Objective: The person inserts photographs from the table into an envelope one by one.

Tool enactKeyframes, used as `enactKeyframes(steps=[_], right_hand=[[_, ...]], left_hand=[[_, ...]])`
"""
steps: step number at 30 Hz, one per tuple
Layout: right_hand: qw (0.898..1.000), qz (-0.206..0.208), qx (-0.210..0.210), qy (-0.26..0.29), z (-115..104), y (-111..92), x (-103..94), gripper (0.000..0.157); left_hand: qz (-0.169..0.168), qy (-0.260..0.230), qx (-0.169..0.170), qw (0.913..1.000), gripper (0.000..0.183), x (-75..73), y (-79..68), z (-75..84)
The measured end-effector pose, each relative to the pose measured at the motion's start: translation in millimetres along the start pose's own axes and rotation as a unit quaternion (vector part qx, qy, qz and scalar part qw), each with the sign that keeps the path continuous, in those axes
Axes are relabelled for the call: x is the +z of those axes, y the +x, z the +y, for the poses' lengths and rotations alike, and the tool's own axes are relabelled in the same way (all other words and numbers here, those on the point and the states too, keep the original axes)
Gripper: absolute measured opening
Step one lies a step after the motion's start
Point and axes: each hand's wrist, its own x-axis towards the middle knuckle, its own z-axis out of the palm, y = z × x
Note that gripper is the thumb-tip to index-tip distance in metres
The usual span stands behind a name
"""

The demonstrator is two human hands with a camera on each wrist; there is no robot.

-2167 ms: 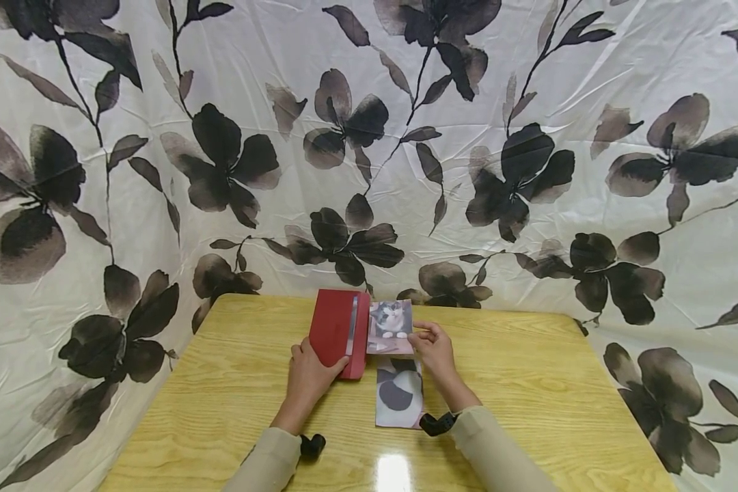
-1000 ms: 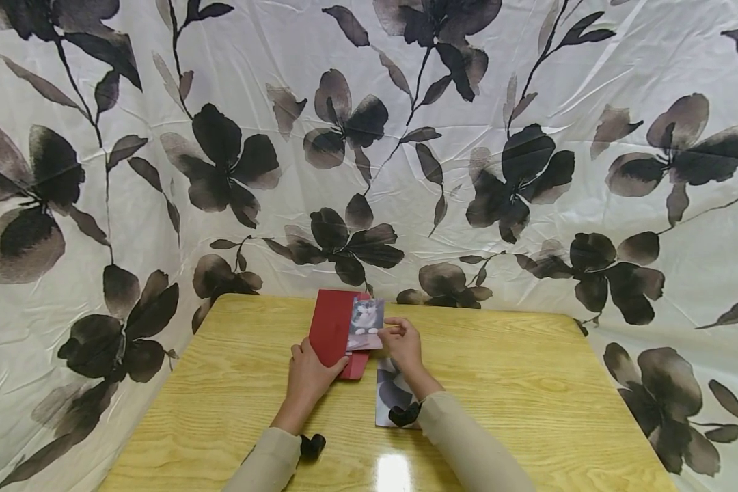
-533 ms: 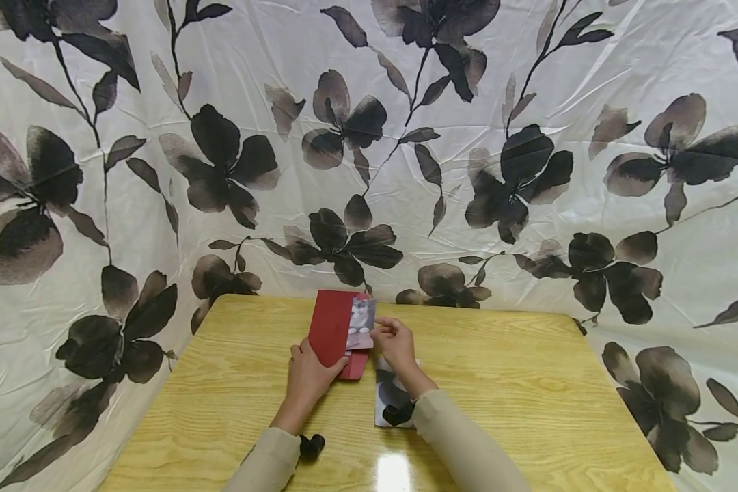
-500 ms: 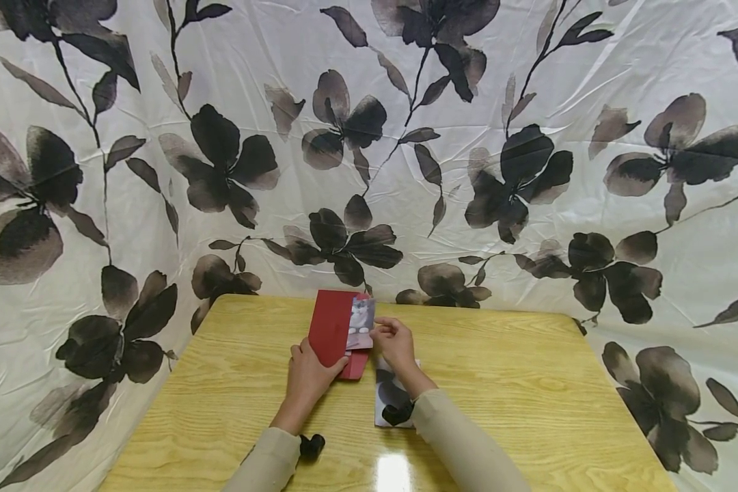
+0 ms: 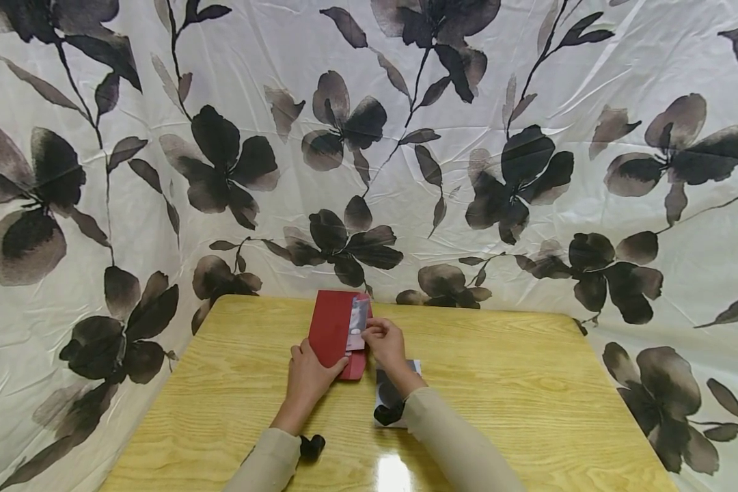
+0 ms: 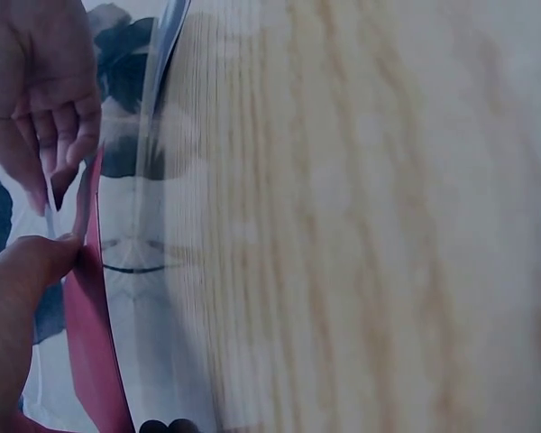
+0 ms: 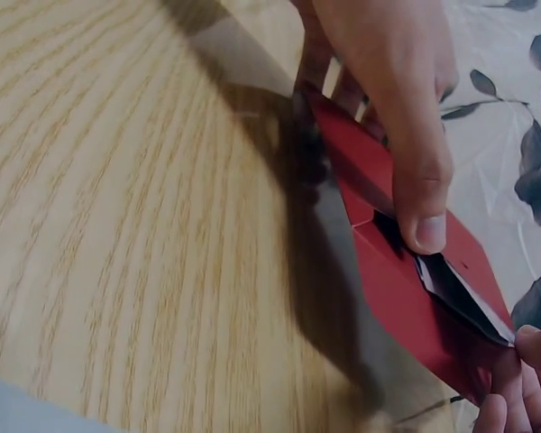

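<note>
A red envelope is held up over the table by my left hand, its thumb on the front near the opening. Its flap points right. A cat photo sits part way in the opening, only a narrow strip showing. My right hand pinches the photo's right edge between thumb and fingers. From the right wrist view, the photo's thin edge lies in the slot of the envelope, beside the left thumb. In the left wrist view, the right hand is beyond the left thumb.
Another photo with grey shapes lies on the wooden table, partly covered by my right forearm. Black wrist devices are strapped near both sleeves. A floral cloth hangs behind the table.
My right hand has moved left, sliding the cat photo from beside the envelope into its opening; less of the picture shows now. The left hand and the envelope have stayed in place.
</note>
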Motion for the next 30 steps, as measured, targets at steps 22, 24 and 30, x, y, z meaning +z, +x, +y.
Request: enactKeyframes(steps=[22,24,30], right_hand=[[0.999,0.002,-0.004,-0.050,3.5,1.2,15.7,0.019],[0.998,0.004,-0.005,-0.065,3.9,1.5,17.6,0.018],[0.987,0.019,-0.026,-0.155,6.4,1.5,21.5,0.017]], left_hand=[[-0.003,0.004,0.000,1.0000,0.099,-0.3,1.3,0.5],[-0.002,0.004,0.000,1.0000,0.098,-0.6,1.5,0.7],[-0.002,0.008,-0.001,1.0000,0.098,-1.0,1.7,1.0]])
